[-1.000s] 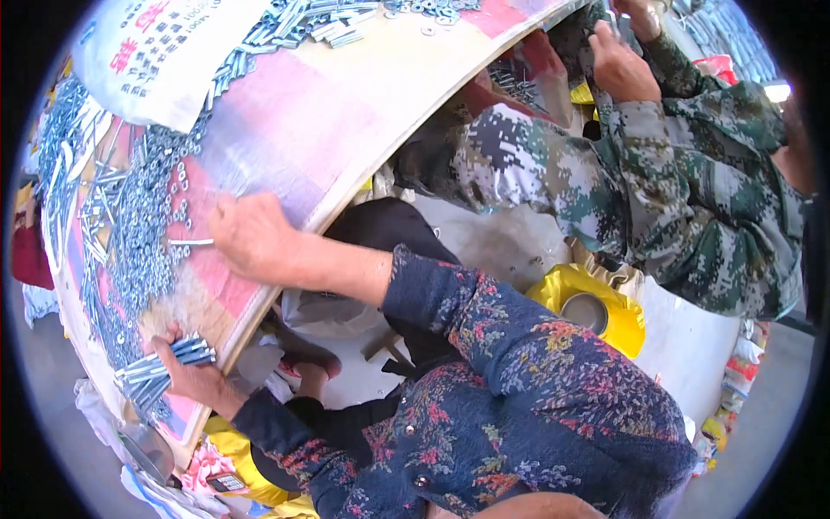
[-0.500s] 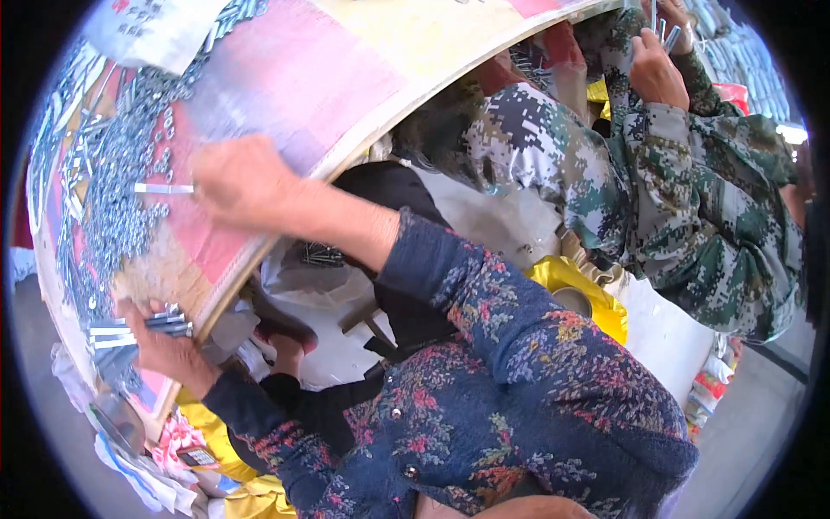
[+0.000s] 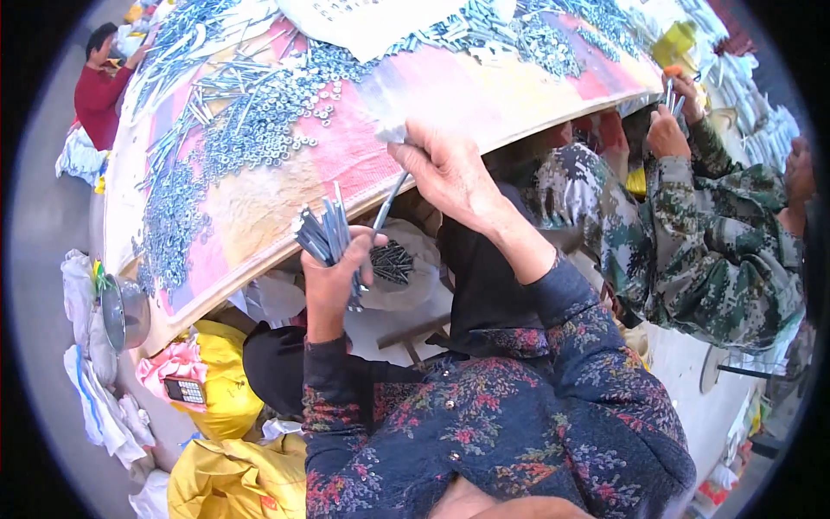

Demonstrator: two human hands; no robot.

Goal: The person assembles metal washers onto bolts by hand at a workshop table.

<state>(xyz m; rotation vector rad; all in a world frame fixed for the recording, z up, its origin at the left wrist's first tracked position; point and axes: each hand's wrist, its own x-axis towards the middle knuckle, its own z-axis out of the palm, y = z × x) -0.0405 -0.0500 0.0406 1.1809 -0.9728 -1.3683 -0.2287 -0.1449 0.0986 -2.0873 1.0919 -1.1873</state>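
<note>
My left hand (image 3: pixel 333 272) is closed round a bundle of thin silvery metal rods (image 3: pixel 318 233), held upright just off the near edge of the table. Up and to the right, the fingers of my right hand (image 3: pixel 454 169) are closed on a single metal rod (image 3: pixel 392 201). It slants down, its lower end at the thumb of my left hand. Whether the rods are threaded is too small to tell. Below and between the hands, a whitish bag (image 3: pixel 413 294) holds a heap of dark bolt-like pieces (image 3: pixel 392 262).
The table (image 3: pixel 354 169) carries a pile of small metal nuts (image 3: pixel 251 130) and scattered rods (image 3: pixel 203 78). A white sack (image 3: pixel 346 22) lies at the back. A person in camouflage (image 3: pixel 692 225) handles rods at right; another in red (image 3: pixel 95 104) is far left. A metal pot (image 3: pixel 125 311) stands left.
My left hand has come off the table, moving right with its rods turned upright. My right hand has moved right, away from the nuts, to above the left. The view has shifted left.
</note>
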